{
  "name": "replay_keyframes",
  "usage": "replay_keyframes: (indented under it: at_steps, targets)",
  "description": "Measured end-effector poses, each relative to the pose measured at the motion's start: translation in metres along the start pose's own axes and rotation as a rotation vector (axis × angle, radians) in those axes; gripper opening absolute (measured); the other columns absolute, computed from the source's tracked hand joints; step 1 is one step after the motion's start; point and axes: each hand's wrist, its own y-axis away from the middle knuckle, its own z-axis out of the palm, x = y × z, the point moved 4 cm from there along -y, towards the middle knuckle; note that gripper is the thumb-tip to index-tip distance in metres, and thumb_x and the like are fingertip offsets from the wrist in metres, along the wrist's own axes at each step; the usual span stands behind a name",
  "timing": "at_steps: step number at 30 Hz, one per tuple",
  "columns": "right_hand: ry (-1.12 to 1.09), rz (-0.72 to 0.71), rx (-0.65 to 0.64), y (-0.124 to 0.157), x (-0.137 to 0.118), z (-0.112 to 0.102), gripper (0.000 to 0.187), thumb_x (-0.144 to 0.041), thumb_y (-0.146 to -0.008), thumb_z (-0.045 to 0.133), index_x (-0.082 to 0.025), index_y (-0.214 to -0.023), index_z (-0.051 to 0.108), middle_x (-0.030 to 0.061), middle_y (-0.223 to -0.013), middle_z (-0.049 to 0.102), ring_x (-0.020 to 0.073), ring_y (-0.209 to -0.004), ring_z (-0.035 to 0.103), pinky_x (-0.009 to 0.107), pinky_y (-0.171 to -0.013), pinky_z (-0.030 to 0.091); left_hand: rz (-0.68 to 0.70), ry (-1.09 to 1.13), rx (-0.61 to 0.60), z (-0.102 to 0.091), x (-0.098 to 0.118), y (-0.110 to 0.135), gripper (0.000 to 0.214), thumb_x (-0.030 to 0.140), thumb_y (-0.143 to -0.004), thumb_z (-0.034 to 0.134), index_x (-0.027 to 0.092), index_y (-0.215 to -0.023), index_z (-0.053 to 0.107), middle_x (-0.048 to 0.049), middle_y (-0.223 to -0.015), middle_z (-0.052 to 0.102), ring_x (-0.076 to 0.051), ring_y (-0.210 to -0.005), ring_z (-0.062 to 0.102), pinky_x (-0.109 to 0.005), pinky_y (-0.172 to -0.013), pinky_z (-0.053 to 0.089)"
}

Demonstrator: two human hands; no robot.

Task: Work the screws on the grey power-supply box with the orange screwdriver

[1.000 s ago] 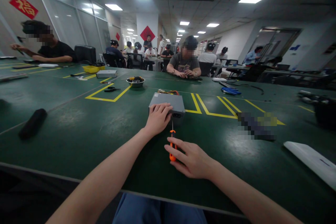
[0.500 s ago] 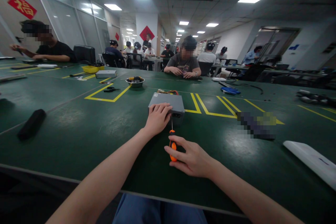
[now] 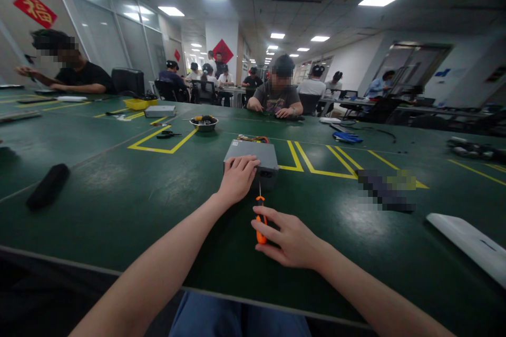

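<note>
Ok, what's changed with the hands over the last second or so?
The right hand has shifted slightly rightward around the orange-handled screwdriver, without letting go. The left hand stays resting on the grey power supply casing, and the casing hasn't moved.

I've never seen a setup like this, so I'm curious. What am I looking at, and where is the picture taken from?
This view comes from a camera worn on a person's head, looking down at their own bare arms. There is no machine. The left hand rests on a grey metal box, probably a power supply, with wires at its far side. The right hand holds a screwdriver with an orange handle, its tip pointing at the box. The surface is a green table marked with yellow tape. Across it, another person sits working.
</note>
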Motion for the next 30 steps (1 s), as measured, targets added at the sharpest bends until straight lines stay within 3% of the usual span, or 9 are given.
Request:
replay_keyframes:
  at_steps: [3, 10, 17, 21, 25, 30]
  targets:
    - [0.036, -0.033, -0.004, -0.0007, -0.0024, -0.0020, 0.031, -0.031, -0.090, 0.043, -0.017, -0.117, 0.049, 0.0188, -0.121, 0.051, 0.0212, -0.094, 0.061, 0.031, -0.071, 0.053, -0.001, 0.002, -0.003, 0.0002, -0.0002, 0.0001, 0.028, 0.023, -0.093, 0.034, 0.026, -0.115, 0.052, -0.0026, -0.123, 0.056, -0.019, -0.116, 0.046, -0.039, -0.095, 0.029]
    - [0.091, -0.083, 0.061, 0.0007, -0.0026, 0.0033, 0.018, -0.029, -0.088, 0.048, -0.013, -0.094, 0.054, 0.0150, -0.113, 0.059, 0.0132, -0.070, 0.061, 0.025, -0.060, 0.050, -0.005, 0.057, 0.012, -0.0028, 0.0005, 0.0004, 0.030, 0.019, -0.093, 0.033, 0.026, -0.116, 0.049, -0.0011, -0.124, 0.056, -0.016, -0.117, 0.046, -0.036, -0.096, 0.028]
    - [0.072, -0.061, 0.053, 0.0003, -0.0014, 0.0025, 0.021, -0.030, -0.088, 0.048, -0.012, -0.098, 0.053, 0.0156, -0.110, 0.060, 0.0162, -0.076, 0.062, 0.027, -0.063, 0.051, -0.033, 0.160, 0.078, -0.0021, -0.0028, 0.0000, 0.021, 0.018, -0.094, 0.031, 0.024, -0.095, 0.051, 0.0012, -0.116, 0.061, -0.012, -0.113, 0.050, -0.033, -0.098, 0.027]
    - [0.077, -0.061, 0.022, 0.0004, -0.0021, -0.0008, 0.026, -0.030, -0.090, 0.045, -0.017, -0.112, 0.051, 0.0154, -0.115, 0.057, 0.0173, -0.079, 0.062, 0.029, -0.064, 0.052, -0.021, 0.162, 0.070, 0.0000, -0.0025, 0.0000, 0.020, 0.019, -0.094, 0.031, 0.022, -0.091, 0.051, 0.0004, -0.116, 0.061, -0.013, -0.113, 0.049, -0.034, -0.097, 0.027]
    - [0.010, -0.044, -0.004, -0.0004, -0.0036, -0.0038, 0.030, -0.030, -0.091, 0.040, -0.015, -0.115, 0.050, 0.0184, -0.119, 0.053, 0.0204, -0.091, 0.062, 0.029, -0.068, 0.053, -0.026, 0.131, 0.073, -0.0001, -0.0025, 0.0008, 0.022, 0.020, -0.094, 0.031, 0.021, -0.107, 0.049, -0.0028, -0.117, 0.060, -0.014, -0.111, 0.051, -0.034, -0.096, 0.028]
    - [0.061, -0.056, 0.080, -0.0001, -0.0044, -0.0010, 0.024, -0.031, -0.090, 0.045, -0.010, -0.099, 0.051, 0.0193, -0.111, 0.059, 0.0188, -0.079, 0.065, 0.027, -0.062, 0.053, 0.005, -0.029, 0.055, 0.0017, -0.0001, 0.0014, 0.031, 0.027, -0.093, 0.035, 0.022, -0.122, 0.046, -0.0063, -0.128, 0.053, -0.020, -0.119, 0.045, -0.038, -0.096, 0.027]
